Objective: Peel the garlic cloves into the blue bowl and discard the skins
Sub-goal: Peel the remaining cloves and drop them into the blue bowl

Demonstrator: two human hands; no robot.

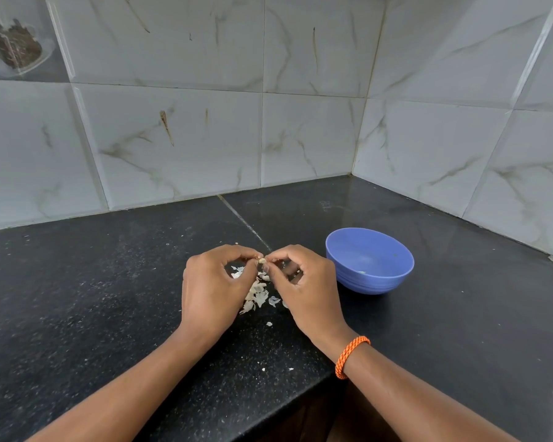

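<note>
Speckled black stone counter (pixel 77 298), glossy marbled wall tiles behind. At centre frame, left hand (pixel 211 288) and right hand (pixel 304 288) both pinch one small garlic clove (pixel 262 260) over a pile of papery white skins (pixel 257 296). One smooth round blue bowl (pixel 369 261) sits just right, woven orange bracelet (pixel 350 357) lower right.
</note>
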